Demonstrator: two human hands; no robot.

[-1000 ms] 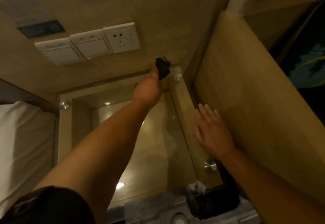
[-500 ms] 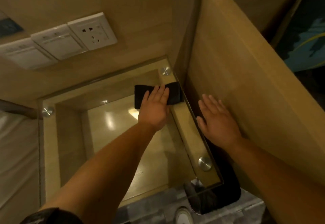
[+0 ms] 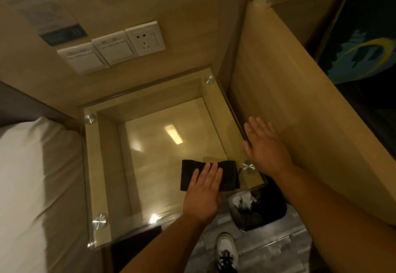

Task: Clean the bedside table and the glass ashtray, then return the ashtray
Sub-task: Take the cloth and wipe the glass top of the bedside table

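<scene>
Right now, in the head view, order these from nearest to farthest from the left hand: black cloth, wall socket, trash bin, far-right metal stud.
1. black cloth, under the left hand fingers
2. trash bin, just right, on the floor
3. far-right metal stud, table's back corner
4. wall socket, up on the wall

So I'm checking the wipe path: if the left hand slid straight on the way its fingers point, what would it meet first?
The left hand presses the black cloth flat on the glass top. Ahead looks free, bare glass, until the wooden wall behind; depth is hard to judge.
</scene>
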